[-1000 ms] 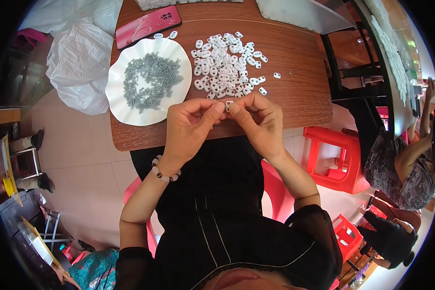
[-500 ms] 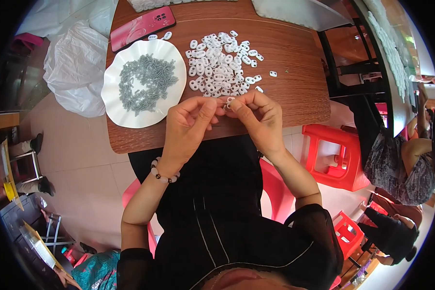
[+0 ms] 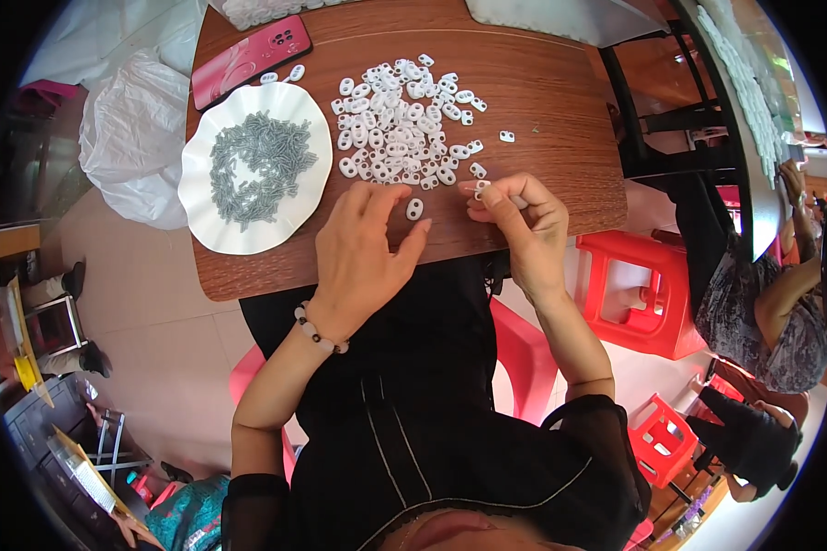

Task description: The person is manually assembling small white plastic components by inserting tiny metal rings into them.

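From the head view, my read is that I am in the middle of an assembly step: small white plastic pieces being taken one at a time from the pile of white pieces [image 3: 404,124] in the upper middle of the frame. My right hand [image 3: 524,225], just right of centre, has its grip clenched, thumb and forefinger pinching a small white piece [image 3: 481,186] held just above the counter [image 3: 560,110]. My left hand [image 3: 363,253] lies spread, grip released and holding nothing, fingertips close to a single white piece [image 3: 415,208] lying apart from the pile, near the counter's front edge. I judge the next move calls for a fine pinch on that loose piece without scattering the pile. At upper left a white plate [image 3: 202,197] holds small grey parts [image 3: 257,165], with a red phone [image 3: 248,60] beyond it.
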`<state>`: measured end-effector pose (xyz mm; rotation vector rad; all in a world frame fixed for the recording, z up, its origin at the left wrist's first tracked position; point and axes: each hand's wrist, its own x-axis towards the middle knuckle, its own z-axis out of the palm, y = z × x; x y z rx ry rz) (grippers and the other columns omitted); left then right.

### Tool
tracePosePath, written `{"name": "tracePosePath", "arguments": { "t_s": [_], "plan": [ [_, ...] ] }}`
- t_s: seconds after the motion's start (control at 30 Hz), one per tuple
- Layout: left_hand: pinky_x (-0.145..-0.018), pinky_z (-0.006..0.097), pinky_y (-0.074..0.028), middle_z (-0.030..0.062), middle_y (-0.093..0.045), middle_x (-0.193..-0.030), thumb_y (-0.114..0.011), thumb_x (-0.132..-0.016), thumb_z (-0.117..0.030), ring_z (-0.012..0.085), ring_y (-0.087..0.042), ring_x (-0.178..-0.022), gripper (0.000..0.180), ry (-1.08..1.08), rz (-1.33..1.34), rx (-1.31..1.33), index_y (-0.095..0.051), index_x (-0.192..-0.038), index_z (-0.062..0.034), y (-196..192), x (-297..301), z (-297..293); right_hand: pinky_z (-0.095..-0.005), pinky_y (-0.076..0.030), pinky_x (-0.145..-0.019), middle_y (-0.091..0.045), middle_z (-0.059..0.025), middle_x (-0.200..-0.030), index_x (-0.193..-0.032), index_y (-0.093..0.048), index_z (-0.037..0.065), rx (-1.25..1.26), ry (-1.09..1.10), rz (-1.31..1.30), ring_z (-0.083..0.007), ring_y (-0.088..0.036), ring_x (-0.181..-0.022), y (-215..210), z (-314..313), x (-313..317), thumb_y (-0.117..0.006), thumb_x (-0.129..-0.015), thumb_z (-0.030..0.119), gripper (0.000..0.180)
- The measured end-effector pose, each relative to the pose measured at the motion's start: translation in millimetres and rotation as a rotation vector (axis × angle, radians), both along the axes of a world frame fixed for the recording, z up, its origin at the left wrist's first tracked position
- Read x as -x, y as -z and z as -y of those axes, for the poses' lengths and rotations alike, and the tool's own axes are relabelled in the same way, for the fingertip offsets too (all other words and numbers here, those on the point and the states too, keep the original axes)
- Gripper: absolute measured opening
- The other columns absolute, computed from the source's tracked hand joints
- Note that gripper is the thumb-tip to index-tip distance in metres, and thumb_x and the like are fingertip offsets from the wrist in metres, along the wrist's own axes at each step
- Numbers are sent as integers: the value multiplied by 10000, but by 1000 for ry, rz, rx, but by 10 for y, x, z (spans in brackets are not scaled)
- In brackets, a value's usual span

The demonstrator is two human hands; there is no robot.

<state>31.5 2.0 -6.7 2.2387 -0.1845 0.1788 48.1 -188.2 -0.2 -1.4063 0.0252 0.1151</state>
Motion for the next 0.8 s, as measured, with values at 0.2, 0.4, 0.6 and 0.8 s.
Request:
{"name": "tracePosePath", "arguments": {
  "t_s": [0.2,0.4,0.6,0.8],
  "plan": [
    [-660,369,-478,68,-567,-848,-687,-811,-135,262,-580,-777,173,39,66,-171,-627,-951,-56,32,-34,42,-236,-503,-759,-681,-102,-931,-913,-604,-23,-31,-14,-1,-89,-606,-818,67,22,32,-583,-940,68,97],
    [-598,294,-473,60,-635,-764,-666,-872,-149,185,-588,-644,153,-1,-133,136,-687,-924,-7,-27,-35,-29,-227,-487,-758,-679,-91,-944,-922,-596,-20,-78,-55,-22,-73,-587,-828,55,-56,40,-581,-942,63,86],
    [-623,205,-481,72,-701,-888,-650,-917,-226,60,-571,-680,269,-38,-623,1008,-691,-1024,17,-35,-12,-137,-235,-495,-772,-682,-133,-1004,-907,-583,-11,-71,-135,-19,-86,-600,-841,4,-157,77,-572,-942,56,76],
    [-673,196,-484,70,-693,-897,-630,-928,-209,67,-584,-730,243,-24,-736,1259,-681,-1053,-8,-39,34,-192,-234,-491,-778,-675,-126,-1001,-906,-574,-9,-99,-142,15,-82,-593,-846,-76,-254,98,-569,-934,29,48]
  ]
}}
